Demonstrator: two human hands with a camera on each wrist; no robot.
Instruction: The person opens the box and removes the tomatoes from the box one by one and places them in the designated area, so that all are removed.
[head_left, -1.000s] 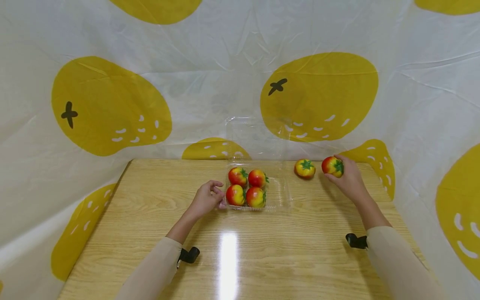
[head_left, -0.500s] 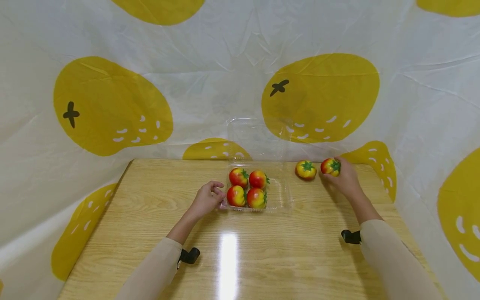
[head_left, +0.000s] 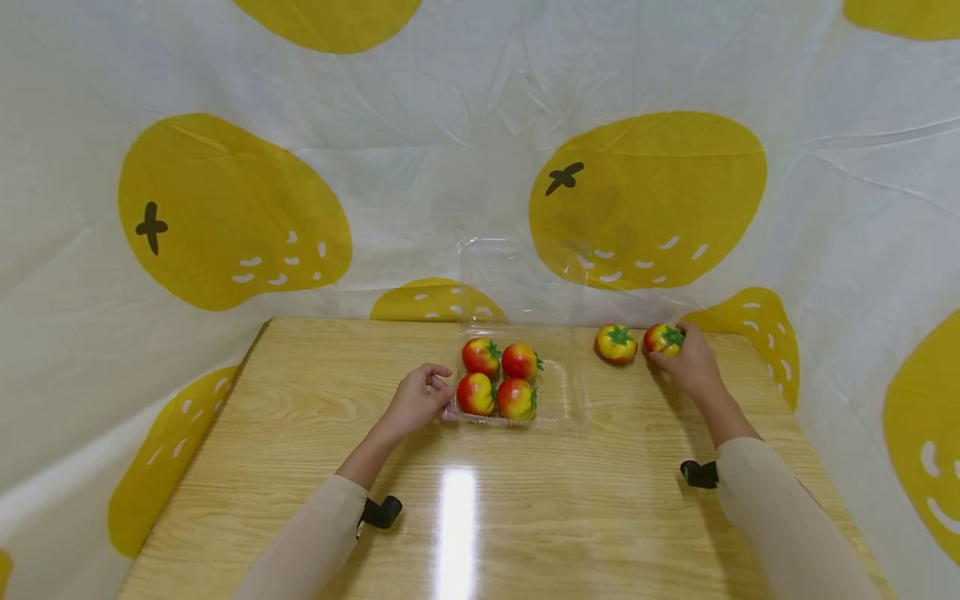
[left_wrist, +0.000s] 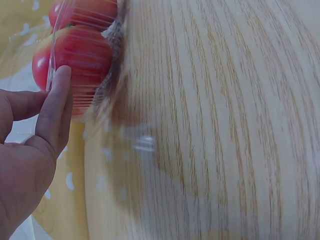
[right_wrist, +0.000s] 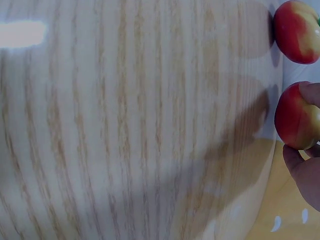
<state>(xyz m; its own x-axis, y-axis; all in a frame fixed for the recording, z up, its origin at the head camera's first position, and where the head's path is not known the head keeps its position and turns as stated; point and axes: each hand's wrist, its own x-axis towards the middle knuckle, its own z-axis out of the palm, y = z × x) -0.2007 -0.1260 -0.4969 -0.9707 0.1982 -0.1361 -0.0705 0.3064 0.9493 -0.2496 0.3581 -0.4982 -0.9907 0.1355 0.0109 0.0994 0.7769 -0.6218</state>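
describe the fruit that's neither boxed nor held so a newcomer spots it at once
Look at the far edge of the table, right of the clear box. Between that box and the right hand lies a red-and-yellow fruit with green leaves showing. Unlike its neighbours, it is outside the box and no hand grips it.

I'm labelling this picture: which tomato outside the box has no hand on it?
The tomato between the clear box and the right hand: that hand holds the other loose one; four sit in the box.
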